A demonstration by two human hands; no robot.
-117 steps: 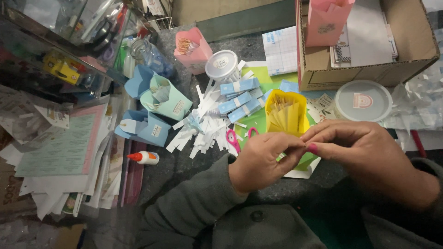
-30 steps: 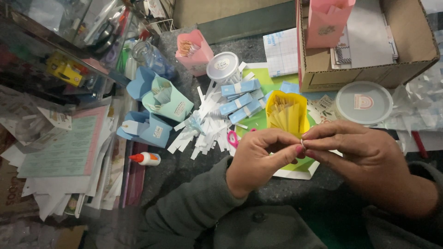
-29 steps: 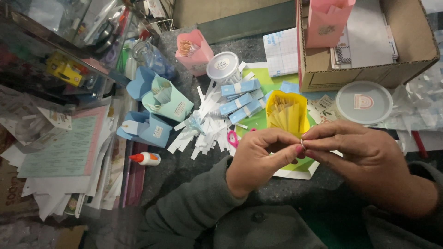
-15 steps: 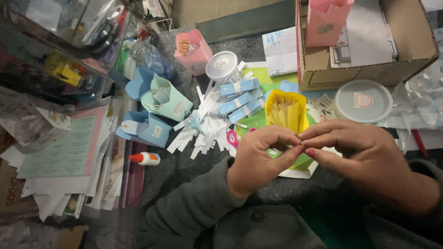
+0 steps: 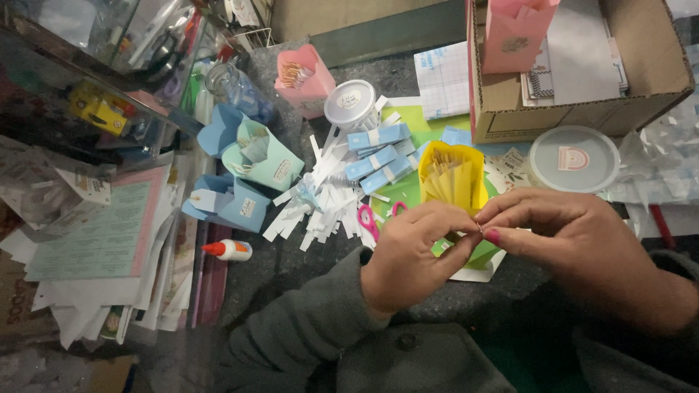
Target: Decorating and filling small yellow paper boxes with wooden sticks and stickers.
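My left hand (image 5: pixel 411 255) and my right hand (image 5: pixel 568 244) meet fingertip to fingertip low in the middle of the view. Together they pinch a tiny pale piece of paper (image 5: pixel 478 226), mostly hidden by the fingers. Just beyond the fingers stands a yellow paper box (image 5: pixel 451 175) filled with folded yellow slips. Pink-handled scissors (image 5: pixel 368 218) lie on the dark table next to my left hand. A heap of white paper strips (image 5: pixel 324 200) and several blue banded bundles (image 5: pixel 378 156) lie to the left of the yellow box.
A cardboard box (image 5: pixel 582 109) holding a pink paper box sits at the back right, with a round lidded tub (image 5: pixel 573 160) before it. Blue and mint paper boxes (image 5: pixel 247 167), a glue bottle (image 5: pixel 227 249), a small white jar (image 5: pixel 349 103) and paper stacks (image 5: pixel 102 233) fill the left.
My hands stay together at the same spot; the fingers have shifted slightly around the tiny paper piece. The scissors show more beside my left hand.
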